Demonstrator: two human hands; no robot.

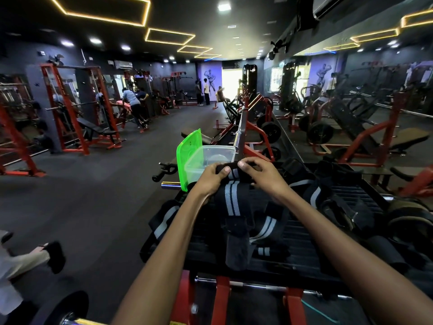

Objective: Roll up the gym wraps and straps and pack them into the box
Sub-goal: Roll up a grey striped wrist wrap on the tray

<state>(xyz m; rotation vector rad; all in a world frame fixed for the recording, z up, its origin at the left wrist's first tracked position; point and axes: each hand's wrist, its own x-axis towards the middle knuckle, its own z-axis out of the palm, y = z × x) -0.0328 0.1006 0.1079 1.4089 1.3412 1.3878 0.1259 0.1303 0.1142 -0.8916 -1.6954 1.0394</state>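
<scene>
1. Wrap (pixel 230 198): black with grey stripes, top end pinched by both hands, the rest trailing down the ribbed platform (pixel 304 245), likely so it rolls from the top.
2. Left hand (pixel 212 178): fingers curled, clamped on the wrap's end.
3. Right hand (pixel 260 172): likewise gripping that end.
4. Box (pixel 216 157): clear, open and just beyond the hands, green lid (pixel 187 158) upright beside it, ready to receive rolls.
5. Other wraps (pixel 311 193): unrolled, heaped to the right.
</scene>
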